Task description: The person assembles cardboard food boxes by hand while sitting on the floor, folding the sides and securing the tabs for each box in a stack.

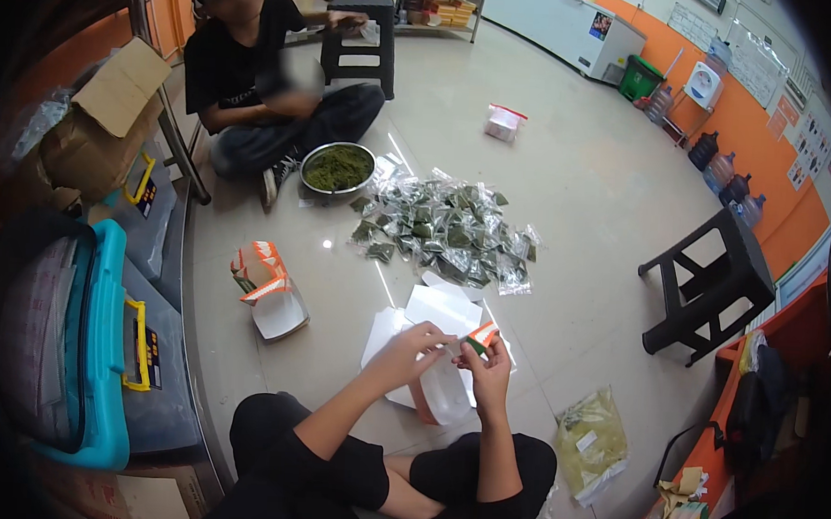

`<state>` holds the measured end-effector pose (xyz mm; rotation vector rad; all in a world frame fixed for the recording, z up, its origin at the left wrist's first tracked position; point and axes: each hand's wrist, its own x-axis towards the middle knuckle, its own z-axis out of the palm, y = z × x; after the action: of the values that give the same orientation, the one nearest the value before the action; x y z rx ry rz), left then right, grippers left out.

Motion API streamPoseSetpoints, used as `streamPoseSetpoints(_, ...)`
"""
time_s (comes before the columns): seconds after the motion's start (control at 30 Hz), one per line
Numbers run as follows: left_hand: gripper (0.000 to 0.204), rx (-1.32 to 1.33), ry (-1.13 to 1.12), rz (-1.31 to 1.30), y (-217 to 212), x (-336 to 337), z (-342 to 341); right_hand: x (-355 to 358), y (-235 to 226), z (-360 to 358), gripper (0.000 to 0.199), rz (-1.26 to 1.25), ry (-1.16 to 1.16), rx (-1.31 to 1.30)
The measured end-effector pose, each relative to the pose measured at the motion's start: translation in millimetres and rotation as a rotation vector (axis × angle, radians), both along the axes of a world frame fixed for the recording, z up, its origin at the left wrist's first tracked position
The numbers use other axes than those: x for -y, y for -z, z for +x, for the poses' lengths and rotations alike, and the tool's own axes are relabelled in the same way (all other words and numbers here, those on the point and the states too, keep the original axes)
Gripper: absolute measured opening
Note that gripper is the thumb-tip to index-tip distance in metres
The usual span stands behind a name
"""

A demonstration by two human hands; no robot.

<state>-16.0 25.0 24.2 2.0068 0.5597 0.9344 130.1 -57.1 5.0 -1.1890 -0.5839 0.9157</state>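
My right hand (489, 369) is closed on a small orange, white and green packet (480, 337), holding it up by its edge. Just to its left, the fingers of my left hand (416, 352) come together in a pinch; whatever lies between them is too small to make out. Below both hands an opened white cardboard box (442, 383) with its flaps spread lies on the floor in front of my crossed legs. Past it spreads a pile of small clear sachets (445, 228) with dark green contents. At the left stands a white box (281, 316) with orange and white packets (263, 268) sticking out.
Across the floor sits a person in black (247, 72), beside a metal bowl (338, 168) of green shreds. A black stool (715, 285) and a bag of yellow-green stuff (594, 443) are at the right. Lidded storage bins (111, 337) line the left. A small clear pack (504, 122) lies farther off.
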Motion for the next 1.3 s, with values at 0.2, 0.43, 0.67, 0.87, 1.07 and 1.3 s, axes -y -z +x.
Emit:
streamPoseSetpoints(0.2,0.019,0.005,-0.071,-0.188,-12.7,4.0,4.2,-1.1,3.4,-3.5,0.011,0.049,0.209,0.323)
streamPoseSetpoints(0.43,0.021,-0.017,-0.161,-0.253,-8.7,6.8,2.9,-0.5,-10.6,-10.4,0.005,0.112,0.249,0.803)
streamPoseSetpoints(0.67,0.019,0.071,-0.061,-0.235,-18.7,8.4,1.8,1.9,-12.0,-9.2,0.005,0.107,0.251,0.341)
streamPoseSetpoints(0.87,0.016,0.051,-0.039,-0.2,-23.7,10.2,0.2,4.6,-11.7,-13.5,0.008,0.115,0.297,0.426)
streamPoseSetpoints(1.07,0.015,0.007,-0.07,-0.116,-22.9,9.1,-1.9,4.1,-10.8,-21.2,0.007,0.146,0.226,0.63)
streamPoseSetpoints(1.3,0.013,0.077,-0.077,-0.209,-25.8,9.9,0.3,6.8,-15.1,-19.9,0.005,0.126,0.161,0.621)
